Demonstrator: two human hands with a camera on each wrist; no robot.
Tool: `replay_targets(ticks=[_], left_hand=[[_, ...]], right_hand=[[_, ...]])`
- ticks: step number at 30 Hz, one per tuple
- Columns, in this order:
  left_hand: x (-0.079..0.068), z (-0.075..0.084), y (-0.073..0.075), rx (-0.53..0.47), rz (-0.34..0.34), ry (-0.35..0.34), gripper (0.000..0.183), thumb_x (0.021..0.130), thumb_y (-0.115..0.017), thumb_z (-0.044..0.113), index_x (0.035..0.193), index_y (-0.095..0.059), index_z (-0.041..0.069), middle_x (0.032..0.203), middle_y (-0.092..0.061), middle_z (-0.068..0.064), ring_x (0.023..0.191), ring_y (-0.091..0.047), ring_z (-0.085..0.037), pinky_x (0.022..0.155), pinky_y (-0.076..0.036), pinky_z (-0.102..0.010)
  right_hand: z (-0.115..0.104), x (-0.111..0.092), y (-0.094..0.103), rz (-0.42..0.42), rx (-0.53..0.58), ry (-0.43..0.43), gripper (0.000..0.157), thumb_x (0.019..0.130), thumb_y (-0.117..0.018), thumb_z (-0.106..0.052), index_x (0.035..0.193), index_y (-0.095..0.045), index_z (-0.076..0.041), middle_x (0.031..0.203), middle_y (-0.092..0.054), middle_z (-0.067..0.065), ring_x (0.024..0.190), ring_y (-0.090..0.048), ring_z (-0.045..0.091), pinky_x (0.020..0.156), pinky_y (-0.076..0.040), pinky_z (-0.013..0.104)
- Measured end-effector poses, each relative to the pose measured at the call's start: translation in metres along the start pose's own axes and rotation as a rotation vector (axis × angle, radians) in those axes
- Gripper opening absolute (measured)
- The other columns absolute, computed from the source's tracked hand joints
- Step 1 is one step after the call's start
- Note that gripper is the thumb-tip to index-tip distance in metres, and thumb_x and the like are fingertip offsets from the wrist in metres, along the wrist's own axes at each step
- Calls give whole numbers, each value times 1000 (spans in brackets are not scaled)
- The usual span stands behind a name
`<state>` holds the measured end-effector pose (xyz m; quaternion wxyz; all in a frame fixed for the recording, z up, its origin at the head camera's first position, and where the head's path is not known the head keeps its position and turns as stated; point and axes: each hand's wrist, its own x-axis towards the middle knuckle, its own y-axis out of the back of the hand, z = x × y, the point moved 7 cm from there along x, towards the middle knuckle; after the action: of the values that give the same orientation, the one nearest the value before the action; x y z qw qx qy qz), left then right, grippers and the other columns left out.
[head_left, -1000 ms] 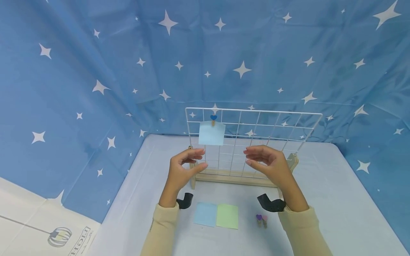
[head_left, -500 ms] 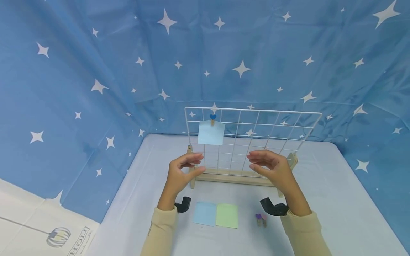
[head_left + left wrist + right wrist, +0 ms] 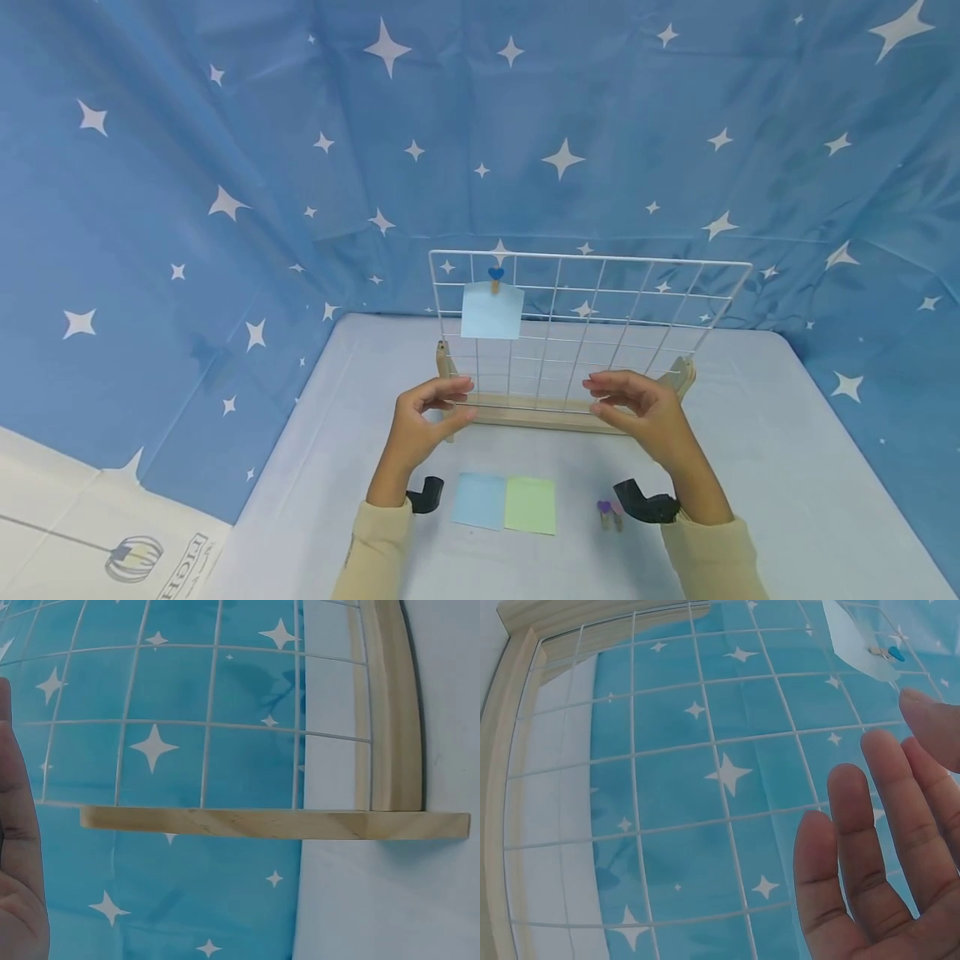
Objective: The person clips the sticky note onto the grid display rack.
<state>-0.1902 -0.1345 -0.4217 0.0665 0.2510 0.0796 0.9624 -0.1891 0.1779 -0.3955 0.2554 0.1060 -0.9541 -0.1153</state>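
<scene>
My left hand (image 3: 422, 421) hangs in the air before the left part of a white wire grid panel (image 3: 570, 317), fingers loosely bent and holding nothing. Level with it on the right, my right hand (image 3: 637, 410) faces inward, also holding nothing; its spread fingers (image 3: 885, 825) show in the right wrist view. On the grid's upper left, a clothespin with a blue heart (image 3: 496, 279) holds a light blue paper sheet (image 3: 491, 312). Below the hands, a blue sheet (image 3: 478, 500) and a green sheet (image 3: 530, 505) lie side by side on the table.
Two small clothespins, one with a purple heart (image 3: 604, 510) and one with a pink heart (image 3: 617, 512), lie right of the sheets. A wooden stand (image 3: 540, 415) carries the grid on the white table (image 3: 315, 467). Behind hangs a blue curtain (image 3: 450, 100) with white stars.
Both hands have come down and slightly back from the grid, keeping their loosely bent pose. The clipped sheet, loose sheets and clothespins stay in place; the head view shifts slightly.
</scene>
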Motion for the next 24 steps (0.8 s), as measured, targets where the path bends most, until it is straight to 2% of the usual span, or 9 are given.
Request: replay_targets(ticks=[4,6,16,24], left_hand=[[-6,-4,0,4,3,7,35,88,-85,-1,122,-76,-3,119,-78,-21,105,-74,-34,88,-58,-30],[-8,-7,0,6,2,10,34,88,-85,0,122,-76,-3,119,-78,-20,105,-74,-34,89,-58,-30],[-19,-17,-2,-8,1,23,36,88,-85,1,123,-76,-3,120,-77,-21,106,-72,-10,87,-58,-28],[-28,-27,-2,-16,-6,65,35,90,-84,1,124,-75,-3,122,-76,-22,106,-72,-10,88,-58,-29]], right_hand=[[4,-4,2,-2,-2,-6,34,89,-74,20,123,-70,13,119,-77,-15,109,-73,2,93,-58,17],[6,-6,3,-3,4,-8,34,89,-73,20,123,-69,14,118,-77,-14,109,-73,1,93,-58,17],[14,-17,4,-4,33,1,33,88,-72,23,120,-68,16,119,-78,-13,109,-73,2,92,-57,17],[21,-28,4,7,31,-37,32,88,-73,22,119,-69,16,118,-78,-14,107,-72,1,90,-57,16]])
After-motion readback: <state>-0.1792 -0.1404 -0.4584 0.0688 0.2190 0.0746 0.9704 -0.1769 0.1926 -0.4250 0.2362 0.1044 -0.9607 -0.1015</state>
